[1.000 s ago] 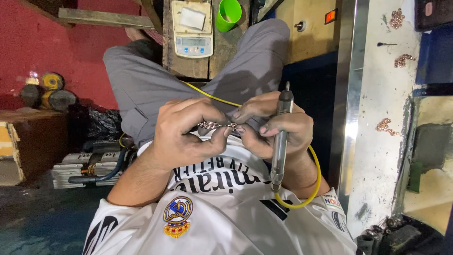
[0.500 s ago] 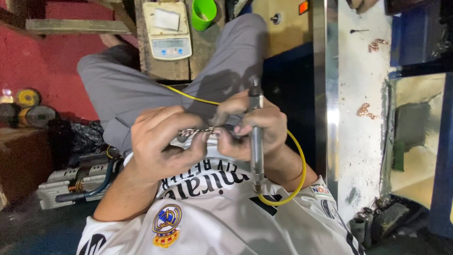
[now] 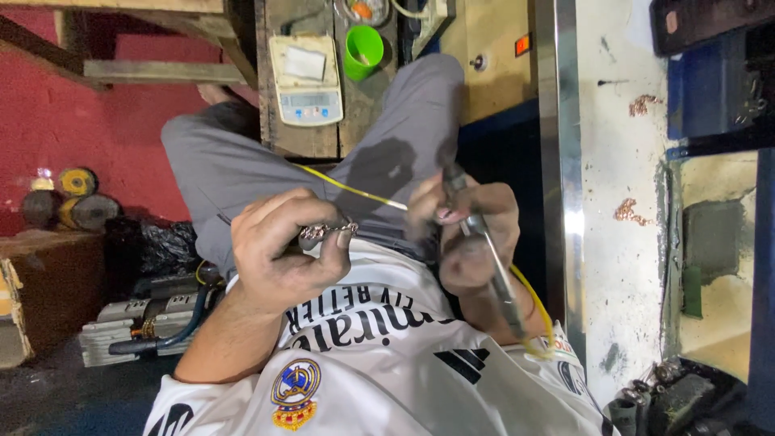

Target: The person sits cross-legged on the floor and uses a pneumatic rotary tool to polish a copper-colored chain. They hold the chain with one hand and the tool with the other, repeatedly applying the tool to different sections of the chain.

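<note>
A small silver metal piece [image 3: 323,232] is pinched between the thumb and fingertips of the left hand [image 3: 278,254], which is curled closed around it above the lap. The piece is held just in front of the white shirt [image 3: 387,355], apart from the other hand. A slim pen-shaped rotary tool [image 3: 484,250] is gripped in the closed right hand [image 3: 468,234], blurred in the picture, with its tip pointing up and away from the body. A yellow cable [image 3: 355,190] is seen running across the grey trousers [image 3: 242,173] towards the tool, and a loop of it shows below the right wrist.

A round crest in gold and blue [image 3: 295,383] is sewn on the shirt, with a smaller red and gold badge just below it; dark lettering and dark stripes are printed across the chest.

Beyond the knees a wooden bench [image 3: 311,141] is seen. On it a cream digital scale [image 3: 305,79] is set, with a grey tray and a pale blue panel. Just beside the scale stands a bright green cup [image 3: 363,50]. A small orange rectangular label [image 3: 523,44] is fixed to the tan panel to the right. Against the red wall [image 3: 73,121], round grinding discs [image 3: 69,198] are stacked, and a grey machine [image 3: 141,323] lies on the floor below.
</note>
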